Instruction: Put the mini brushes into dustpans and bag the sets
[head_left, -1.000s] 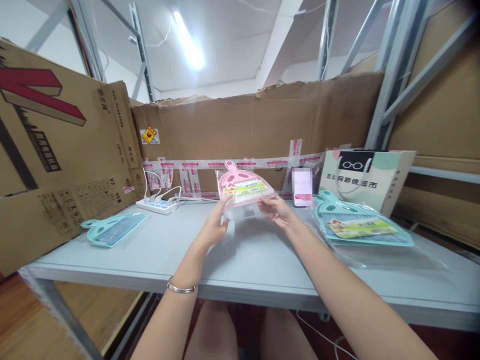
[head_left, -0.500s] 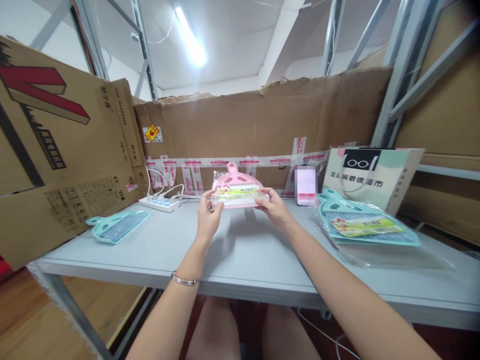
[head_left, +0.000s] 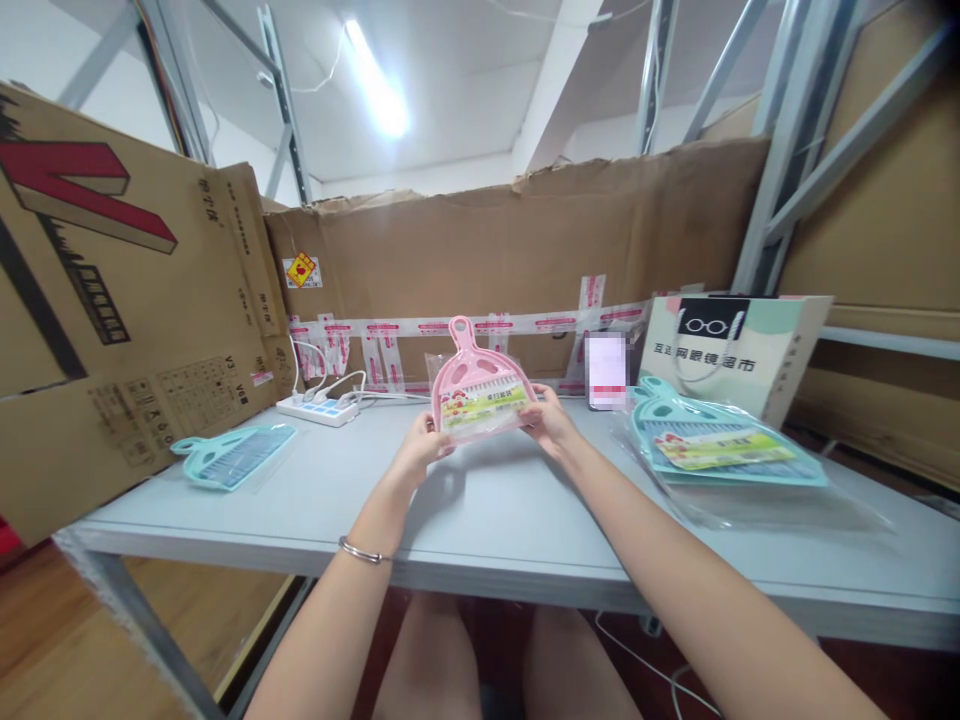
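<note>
Though flatter earlier, pink dustpan (head_left: 480,366) now more face-on, left hand (head_left: 418,448) and right hand (head_left: 553,425) clamped on its lower corners.

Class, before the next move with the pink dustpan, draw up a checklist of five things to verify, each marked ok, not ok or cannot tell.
1. Both sides gripped: ok; the left hand and right hand hold the lower edges of the pink dustpan.
2. Label facing the wearer: ok.
3. Label level: not ok; it slopes up toward the right.
4. Clear wrapping sealed: cannot tell; its opening can't be made out.
5. Teal dustpan on the left apart from the hands: ok.
</note>
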